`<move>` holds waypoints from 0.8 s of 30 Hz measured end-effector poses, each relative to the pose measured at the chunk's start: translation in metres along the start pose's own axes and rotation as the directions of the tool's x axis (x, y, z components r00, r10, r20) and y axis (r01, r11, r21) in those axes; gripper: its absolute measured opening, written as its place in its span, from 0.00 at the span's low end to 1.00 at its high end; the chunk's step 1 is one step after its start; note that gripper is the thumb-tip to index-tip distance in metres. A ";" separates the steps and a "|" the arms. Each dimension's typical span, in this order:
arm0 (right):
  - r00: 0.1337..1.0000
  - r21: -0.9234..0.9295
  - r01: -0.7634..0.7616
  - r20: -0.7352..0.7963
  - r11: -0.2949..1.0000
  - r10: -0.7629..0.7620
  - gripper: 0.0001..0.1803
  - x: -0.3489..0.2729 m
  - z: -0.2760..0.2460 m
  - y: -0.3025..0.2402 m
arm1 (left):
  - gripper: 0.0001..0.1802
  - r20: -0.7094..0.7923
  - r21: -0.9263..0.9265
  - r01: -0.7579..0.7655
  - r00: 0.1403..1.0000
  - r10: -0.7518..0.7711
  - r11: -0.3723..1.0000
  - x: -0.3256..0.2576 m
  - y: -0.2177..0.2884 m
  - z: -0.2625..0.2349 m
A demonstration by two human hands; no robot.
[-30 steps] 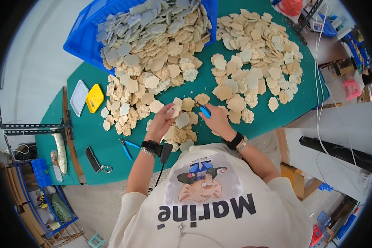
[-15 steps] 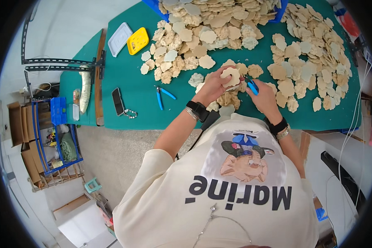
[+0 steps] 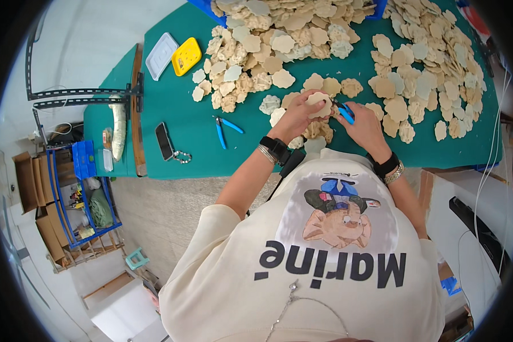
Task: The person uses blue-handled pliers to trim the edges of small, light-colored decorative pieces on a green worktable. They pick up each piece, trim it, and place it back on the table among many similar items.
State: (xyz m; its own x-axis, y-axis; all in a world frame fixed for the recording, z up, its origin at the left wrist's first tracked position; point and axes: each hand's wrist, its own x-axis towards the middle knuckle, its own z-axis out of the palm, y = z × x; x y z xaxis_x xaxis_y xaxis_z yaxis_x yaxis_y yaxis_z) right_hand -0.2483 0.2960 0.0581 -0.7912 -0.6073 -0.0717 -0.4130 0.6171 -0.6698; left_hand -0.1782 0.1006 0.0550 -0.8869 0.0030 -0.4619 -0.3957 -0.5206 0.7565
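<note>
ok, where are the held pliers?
Head view, upper right of centre: the pliers are in the right hand, beside the beige piece in the left hand.

Open strip of green tabletop (image 3: 202, 162) left of left hand (image 3: 299, 117); blue-handled pliers (image 3: 232, 126) and phone (image 3: 164, 141) intrude. Left heap (image 3: 242, 57) of scalloped pieces blocks further reach. Narrow lane between it and right heap (image 3: 424, 85), loose piece (image 3: 351, 88) at near end. Gap to right hand (image 3: 361, 126): likely slight, partly hidden.
</note>
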 end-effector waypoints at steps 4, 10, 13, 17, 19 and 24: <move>1.000 -0.011 0.002 -0.008 1.000 -0.002 0.20 -0.001 0.000 0.000 | 0.14 0.000 0.011 0.022 1.000 -0.022 1.000 0.001 0.001 0.000; 1.000 -0.049 0.004 -0.001 0.999 -0.004 0.18 -0.001 0.001 -0.001 | 0.14 -0.005 0.024 0.050 0.999 -0.050 0.998 0.004 0.002 -0.001; 0.998 -0.082 0.038 -0.046 0.996 -0.042 0.15 0.001 0.005 0.001 | 0.14 -0.016 0.020 0.055 0.998 -0.054 0.998 0.006 0.001 -0.002; 0.999 -0.120 0.015 -0.029 0.993 -0.018 0.11 0.005 0.010 0.005 | 0.15 -0.012 -0.013 0.052 0.999 -0.052 0.999 0.008 -0.002 -0.004; 0.998 -0.059 -0.036 -0.049 0.998 0.033 0.10 0.006 0.014 0.006 | 0.15 -0.006 -0.001 0.027 1.000 -0.027 1.000 0.011 -0.003 -0.004; 0.978 0.088 -0.166 -0.114 0.982 0.176 0.14 0.020 0.011 0.022 | 0.15 0.070 0.660 -0.177 0.982 0.175 0.730 0.023 0.000 -0.014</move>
State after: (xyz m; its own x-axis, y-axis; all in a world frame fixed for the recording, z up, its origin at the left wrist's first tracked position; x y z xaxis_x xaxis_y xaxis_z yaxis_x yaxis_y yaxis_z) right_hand -0.2684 0.2916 0.0342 -0.8978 -0.4280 -0.1034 -0.2340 0.6628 -0.7113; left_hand -0.1954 0.0886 0.0371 -0.9570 -0.0290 -0.2886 -0.2889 0.1829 0.9397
